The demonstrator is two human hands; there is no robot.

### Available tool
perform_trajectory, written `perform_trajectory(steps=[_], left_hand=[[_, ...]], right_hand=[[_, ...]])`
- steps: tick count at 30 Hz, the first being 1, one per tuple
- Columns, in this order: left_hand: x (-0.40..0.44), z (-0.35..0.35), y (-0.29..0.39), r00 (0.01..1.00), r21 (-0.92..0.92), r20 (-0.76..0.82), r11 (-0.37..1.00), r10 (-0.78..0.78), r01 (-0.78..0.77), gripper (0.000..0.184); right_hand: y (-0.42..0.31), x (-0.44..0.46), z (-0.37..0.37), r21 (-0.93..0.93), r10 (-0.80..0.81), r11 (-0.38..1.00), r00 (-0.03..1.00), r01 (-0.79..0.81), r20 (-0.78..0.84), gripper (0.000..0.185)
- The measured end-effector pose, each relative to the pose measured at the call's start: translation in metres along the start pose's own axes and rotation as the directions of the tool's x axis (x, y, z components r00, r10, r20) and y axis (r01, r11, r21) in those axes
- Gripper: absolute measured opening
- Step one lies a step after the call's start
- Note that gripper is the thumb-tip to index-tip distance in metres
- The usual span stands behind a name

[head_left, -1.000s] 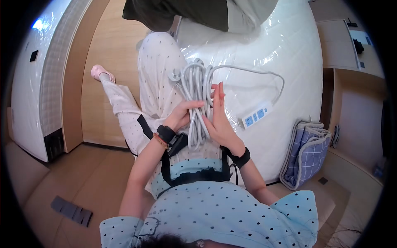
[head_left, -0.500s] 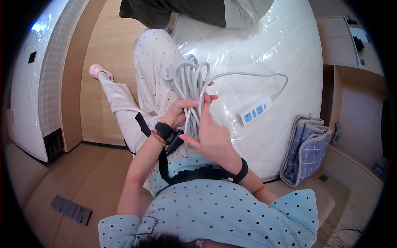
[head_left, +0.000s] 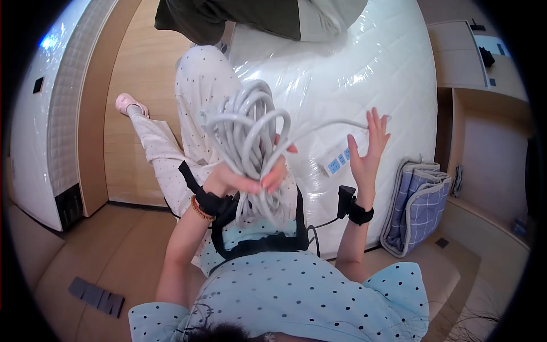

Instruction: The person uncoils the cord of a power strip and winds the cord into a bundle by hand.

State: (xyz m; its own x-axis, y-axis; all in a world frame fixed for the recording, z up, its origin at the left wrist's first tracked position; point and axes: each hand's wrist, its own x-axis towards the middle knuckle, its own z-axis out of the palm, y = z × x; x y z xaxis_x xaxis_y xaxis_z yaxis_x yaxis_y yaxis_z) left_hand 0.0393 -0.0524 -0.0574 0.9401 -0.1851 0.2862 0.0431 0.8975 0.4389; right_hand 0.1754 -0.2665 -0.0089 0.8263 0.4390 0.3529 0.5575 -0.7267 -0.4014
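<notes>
My left hand is closed around the middle of a coiled grey power cable, its loops standing up above the fist and hanging below it. From the bundle a single length runs right towards a white power strip with blue sockets, lying on the plastic-covered mattress. My right hand is raised over the mattress, fingers spread, partly covering the strip's far end. The single length of cable passes at its fingers; whether they touch I cannot tell. Black straps with small devices sit on both wrists.
A folded blue checked quilt stands at the mattress's right edge. Another person's dark-trousered leg is at the top. A grey strip lies on the floor at lower left. Wooden shelving is at right.
My right hand has left the cable bundle and moved right, its fingers spreading near the power strip. The bundle, held in my left hand, is now lifted closer to the camera.
</notes>
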Motion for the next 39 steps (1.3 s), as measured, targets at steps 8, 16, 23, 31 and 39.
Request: perform_trajectory(steps=[8, 16, 23, 31, 39], left_hand=[[-0.004, 0.004, 0.019, 0.967, 0.189, -0.248, 0.976, -0.06, 0.11, 0.077], [0.019, -0.002, -0.008, 0.822, 0.347, -0.564, 0.882, -0.075, 0.318, 0.065], [0.0, -0.023, -0.023, 0.778, 0.101, -0.628, 0.992, 0.008, 0.071, 0.061], [0.003, -0.03, -0.026, 0.712, 0.131, -0.7, 0.99, 0.061, 0.045, 0.053], [-0.01, -0.041, -0.017, 0.852, -0.128, -0.519, 0.979, 0.07, -0.159, 0.055]], right_hand=[[0.03, -0.017, 0.002, 0.294, 0.287, 0.887, 0.923, -0.357, 0.258, 0.014], [-0.052, -0.021, 0.014, 0.559, -0.125, 0.826, 0.941, -0.077, 0.314, 0.021], [-0.089, -0.033, 0.035, 0.475, -0.266, 0.88, 0.834, 0.005, 0.484, 0.047], [-0.115, -0.036, 0.028, 0.25, -0.276, 0.954, 0.808, 0.165, 0.521, 0.052], [-0.031, -0.016, 0.05, 0.351, 0.368, 0.83, 0.899, -0.433, 0.237, 0.037]])
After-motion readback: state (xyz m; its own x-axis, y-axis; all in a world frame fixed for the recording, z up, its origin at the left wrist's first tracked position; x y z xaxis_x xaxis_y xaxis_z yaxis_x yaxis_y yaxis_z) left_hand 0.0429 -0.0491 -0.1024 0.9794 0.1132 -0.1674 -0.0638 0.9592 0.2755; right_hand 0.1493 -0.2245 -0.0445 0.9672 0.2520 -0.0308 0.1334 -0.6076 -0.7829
